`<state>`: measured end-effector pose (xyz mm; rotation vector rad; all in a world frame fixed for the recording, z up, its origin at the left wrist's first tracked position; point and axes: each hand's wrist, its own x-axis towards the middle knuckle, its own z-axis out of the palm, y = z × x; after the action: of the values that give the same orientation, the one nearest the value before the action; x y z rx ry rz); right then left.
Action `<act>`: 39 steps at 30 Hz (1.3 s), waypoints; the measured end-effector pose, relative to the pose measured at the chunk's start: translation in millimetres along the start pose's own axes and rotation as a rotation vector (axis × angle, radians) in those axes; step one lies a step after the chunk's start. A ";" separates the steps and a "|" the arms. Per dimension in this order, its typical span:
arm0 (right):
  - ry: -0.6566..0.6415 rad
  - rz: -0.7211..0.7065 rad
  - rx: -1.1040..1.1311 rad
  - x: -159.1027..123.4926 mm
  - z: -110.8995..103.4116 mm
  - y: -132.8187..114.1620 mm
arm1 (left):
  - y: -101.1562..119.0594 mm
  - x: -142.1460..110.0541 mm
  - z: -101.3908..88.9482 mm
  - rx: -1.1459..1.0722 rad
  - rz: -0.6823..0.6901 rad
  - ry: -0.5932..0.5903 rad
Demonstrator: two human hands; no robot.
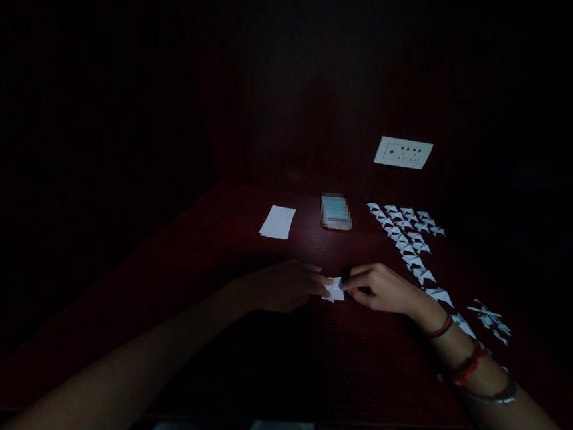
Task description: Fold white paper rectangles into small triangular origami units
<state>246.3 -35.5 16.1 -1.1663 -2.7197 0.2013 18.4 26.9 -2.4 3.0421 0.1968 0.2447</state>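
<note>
A small piece of folded white paper [334, 289] lies on the dark red table in front of me, between my two hands. My left hand [290, 285] reaches in from the left, with its fingertips closed on the paper's left edge. From the other side my right hand [378, 286] is curled, its thumb and forefinger at the paper's right edge. The fingers cover parts of the paper, so its exact folds are hard to make out. Bands and a bracelet circle my right wrist.
A stack of white paper sheets [278, 222] lies at the back left, beside a phone [337, 213]. Rows of small folded paper pieces [399, 238] run along the right. Thin paper scraps [490, 320] lie farther right. A wall socket [403, 153] is above the table's back edge.
</note>
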 end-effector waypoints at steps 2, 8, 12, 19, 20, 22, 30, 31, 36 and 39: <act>-0.018 -0.018 0.034 -0.2 -1.8 -0.2 | 3.1 1.5 -1.4 0.049 0.018 0.035; -0.009 -0.005 0.077 0.7 -3.1 -2.0 | 20.0 7.3 -8.7 0.129 0.013 0.012; 0.024 0.009 0.067 2.0 -1.2 -1.9 | 27.1 8.0 -10.0 0.138 -0.038 -0.017; 0.195 0.081 0.031 3.0 4.3 6.9 | 32.3 11.1 -4.8 0.185 -0.095 0.016; 0.200 0.079 0.038 3.2 5.1 8.1 | 32.6 11.5 -3.6 0.195 -0.089 0.026; 0.184 0.068 0.047 4.1 6.5 9.5 | 33.0 12.0 -1.7 0.213 -0.073 0.053; 0.134 0.009 0.092 6.5 10.1 13.7 | 37.6 13.8 6.5 0.256 -0.100 0.069; 0.137 0.010 0.094 6.5 10.8 14.6 | 38.0 14.0 8.1 0.257 -0.104 0.063; 0.147 0.005 0.111 7.7 13.6 17.5 | 35.8 12.7 13.9 0.262 -0.109 0.069; 0.145 0.006 0.101 10.0 14.7 17.9 | 33.9 11.4 14.3 0.261 -0.106 0.059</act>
<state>249.0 -16.8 -0.6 -1.1154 -2.5497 0.2422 36.0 -6.1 -11.5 3.2699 0.4255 0.3248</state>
